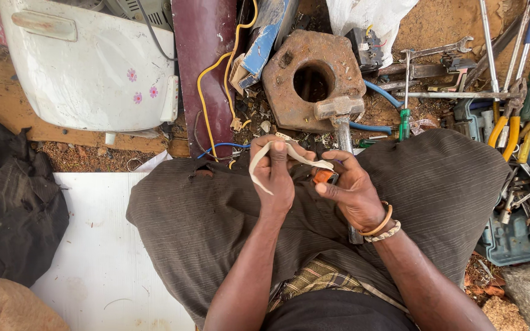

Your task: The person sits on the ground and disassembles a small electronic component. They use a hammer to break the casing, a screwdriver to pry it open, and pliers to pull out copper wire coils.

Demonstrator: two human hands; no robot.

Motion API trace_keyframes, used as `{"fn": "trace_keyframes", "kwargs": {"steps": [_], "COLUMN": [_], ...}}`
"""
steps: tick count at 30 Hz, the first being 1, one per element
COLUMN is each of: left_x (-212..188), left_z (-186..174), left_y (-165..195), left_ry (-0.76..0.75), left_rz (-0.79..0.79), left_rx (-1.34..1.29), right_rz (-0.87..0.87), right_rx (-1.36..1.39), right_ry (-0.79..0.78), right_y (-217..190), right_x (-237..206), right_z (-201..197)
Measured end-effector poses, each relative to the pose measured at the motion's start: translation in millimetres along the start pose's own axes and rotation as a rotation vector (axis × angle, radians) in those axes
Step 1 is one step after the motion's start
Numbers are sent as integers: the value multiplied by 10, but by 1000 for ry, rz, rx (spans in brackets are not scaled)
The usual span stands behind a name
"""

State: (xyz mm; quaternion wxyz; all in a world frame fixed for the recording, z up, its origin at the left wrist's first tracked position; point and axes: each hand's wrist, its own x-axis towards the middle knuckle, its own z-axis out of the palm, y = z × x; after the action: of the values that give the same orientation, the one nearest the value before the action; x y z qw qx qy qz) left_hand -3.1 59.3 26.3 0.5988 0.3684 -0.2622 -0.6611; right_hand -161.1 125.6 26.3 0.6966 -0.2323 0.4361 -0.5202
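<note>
Two hands: both meet over the lap, just in front of the knees, working one pale strip.
Left hand [275,175]: closed around the cream strip [265,160], fingers curled, thumb pressing on top.
Right hand [349,187]: pinches the strip's other end while its fingers close over a small orange piece [322,176].
Strip's lie: it arches from the left fist across to the right fingertips, long axis running roughly left to right, with a loose tail hanging below the left hand.
Nearer hand: each holds an end; the left has more of it.
Strip's make: thin, flat, flexible, smooth, like tape or sheathing.
Hammer [340,119]: rusty steel head, shaft running under the right hand.
Rusted block [311,76]: heavy, pitted iron with a round hole, just beyond the hands.
Trousers [216,214]: grey, finely striped cloth.
Tools [510,116]: pliers, spanners and screwdrivers, lying to the right.
</note>
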Motion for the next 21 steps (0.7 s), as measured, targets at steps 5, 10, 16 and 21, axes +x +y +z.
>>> {"fn": "trace_keyframes", "kwargs": {"steps": [5,10,16,21], "left_x": [109,77,46,-98], "left_z": [-73,-67,-88,53], "left_y": [139,315,651,838], "left_ry": [150,221,322,261], "left_rz": [102,171,288,436], "left_rx": [-94,-97,-91,-40], "right_rz": [-11,73,161,225], "right_rx": [-261,-310,8,133], "right_ry": [-54,-152,-422,-265], "right_y": [21,-98,-136,71], "right_x": [-22,-51,-104,-81], "right_z": [30,78,146,288]}}
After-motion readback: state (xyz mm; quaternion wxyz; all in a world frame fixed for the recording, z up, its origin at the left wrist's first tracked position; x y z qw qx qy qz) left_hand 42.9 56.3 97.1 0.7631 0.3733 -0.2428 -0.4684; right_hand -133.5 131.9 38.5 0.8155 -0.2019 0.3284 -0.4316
